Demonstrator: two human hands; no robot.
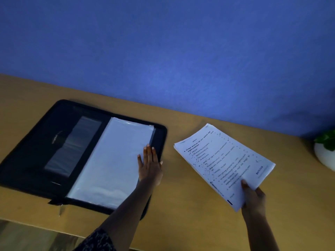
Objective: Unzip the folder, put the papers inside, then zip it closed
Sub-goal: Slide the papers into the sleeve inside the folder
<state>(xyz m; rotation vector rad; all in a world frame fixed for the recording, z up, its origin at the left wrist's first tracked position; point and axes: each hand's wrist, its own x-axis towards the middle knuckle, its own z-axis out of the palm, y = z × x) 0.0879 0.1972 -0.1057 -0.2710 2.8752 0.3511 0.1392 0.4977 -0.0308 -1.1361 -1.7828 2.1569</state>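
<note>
Bare counter lies open between the left grip and the right grip. Right of the right grip, a white plant pot blocks the counter's corner; beyond both rises the blue wall.

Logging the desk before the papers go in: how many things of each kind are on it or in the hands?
Folder, open flat: 1
Stack of papers, in the right hand: 1
Clear sleeve under the left hand: 1
Potted plant, at the edge: 1
Total: 4

Left hand: bare, no rings.
Right hand: bare.
Sleeve: dark, pale squiggle print, left arm.
</note>
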